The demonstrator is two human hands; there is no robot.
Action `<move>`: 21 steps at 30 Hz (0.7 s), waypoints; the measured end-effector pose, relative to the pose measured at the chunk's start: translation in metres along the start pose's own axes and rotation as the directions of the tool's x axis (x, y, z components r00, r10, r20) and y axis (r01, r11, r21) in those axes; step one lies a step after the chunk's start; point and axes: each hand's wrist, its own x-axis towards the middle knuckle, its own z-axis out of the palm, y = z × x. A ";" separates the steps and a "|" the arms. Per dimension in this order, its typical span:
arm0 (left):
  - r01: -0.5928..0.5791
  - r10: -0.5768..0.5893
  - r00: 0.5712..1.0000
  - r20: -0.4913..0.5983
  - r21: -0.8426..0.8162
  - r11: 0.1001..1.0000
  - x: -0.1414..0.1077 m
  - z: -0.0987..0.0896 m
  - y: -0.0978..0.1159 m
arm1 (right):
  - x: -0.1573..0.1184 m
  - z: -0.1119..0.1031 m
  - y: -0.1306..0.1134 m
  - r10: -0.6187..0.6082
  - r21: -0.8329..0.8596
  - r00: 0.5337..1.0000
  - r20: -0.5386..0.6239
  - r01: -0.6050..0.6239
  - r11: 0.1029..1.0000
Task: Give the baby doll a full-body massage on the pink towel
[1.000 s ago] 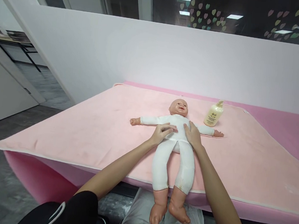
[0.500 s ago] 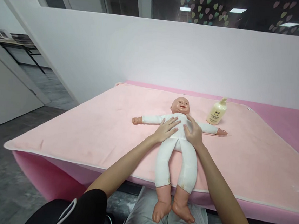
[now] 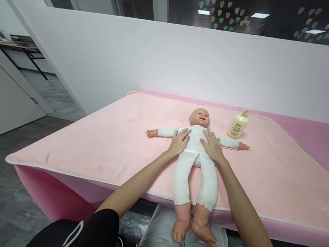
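A baby doll [image 3: 196, 142] with a white cloth body lies face up on the pink blanket [image 3: 92, 143], arms spread, its feet hanging past the front edge over my lap. My left hand [image 3: 179, 142] rests on the left side of its torso, fingers extended toward the chest. On the right side of the torso lies my right hand [image 3: 213, 145], fingers spread. Neither hand grasps anything. A pale yellow pump bottle [image 3: 238, 124] stands beyond the doll's arm on the right.
Behind the table is a white wall [image 3: 170, 58] with dark glass above it. A white door [image 3: 6, 100] and grey floor are at the left. Pink covering [image 3: 311, 135] shows past the blanket at the right.
My left hand has shifted slightly left, off the middle of the chest to the torso's side. The right hand's fingers have moved a little lower. The doll's feet have shifted slightly right.
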 end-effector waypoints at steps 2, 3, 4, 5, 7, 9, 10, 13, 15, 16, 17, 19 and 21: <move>-0.006 0.006 1.000 -0.001 -0.014 1.000 0.000 0.000 0.000 | 0.002 0.002 0.009 0.071 0.090 0.996 -0.049 -0.066 0.994; -0.010 0.010 1.000 -0.001 -0.018 1.000 0.001 0.000 0.000 | 0.003 0.003 0.013 0.092 0.136 0.993 -0.072 -0.082 0.987; -0.013 0.013 1.000 0.000 -0.019 1.000 0.001 0.000 0.000 | 0.004 0.004 0.015 0.108 0.180 0.990 -0.095 -0.090 0.980; -0.015 0.015 1.000 0.001 -0.017 1.000 0.001 0.000 0.000 | 0.005 0.004 0.016 0.120 0.220 0.986 -0.115 -0.092 0.971; -0.018 0.018 1.000 0.002 -0.012 1.000 0.002 -0.001 0.000 | 0.005 0.004 0.017 0.138 0.281 0.979 -0.148 -0.092 0.955; -0.026 0.026 1.000 0.000 -0.010 1.000 0.002 -0.002 0.000 | 0.005 0.002 0.015 0.142 0.309 0.975 -0.169 -0.084 0.947; -0.030 0.030 1.000 -0.002 -0.010 0.999 0.002 -0.002 0.000 | 0.005 0.001 0.014 0.141 0.309 0.974 -0.177 -0.081 0.948; -0.035 0.035 0.999 -0.006 -0.009 0.999 0.001 -0.003 0.002 | 0.004 -0.002 0.011 0.136 0.291 0.972 -0.192 -0.076 0.954; -0.037 0.036 0.999 -0.005 -0.007 0.999 0.000 -0.004 0.002 | 0.003 -0.004 0.010 0.129 0.282 0.973 -0.193 -0.071 0.957; -0.040 0.040 0.999 -0.008 -0.008 0.999 0.001 -0.004 0.002 | 0.003 -0.004 0.009 0.127 0.278 0.973 -0.192 -0.070 0.958; -0.045 0.045 0.999 -0.012 -0.011 0.999 0.001 -0.004 0.001 | 0.003 -0.005 0.009 0.127 0.273 0.974 -0.190 -0.072 0.959; -0.057 0.057 0.998 -0.022 -0.018 0.998 0.002 -0.004 0.000 | 0.002 -0.006 0.007 0.133 0.264 0.974 -0.183 -0.081 0.961; -0.063 0.063 0.998 -0.026 -0.018 0.998 0.002 -0.004 -0.002 | 0.002 -0.006 0.006 0.132 0.258 0.975 -0.180 -0.083 0.963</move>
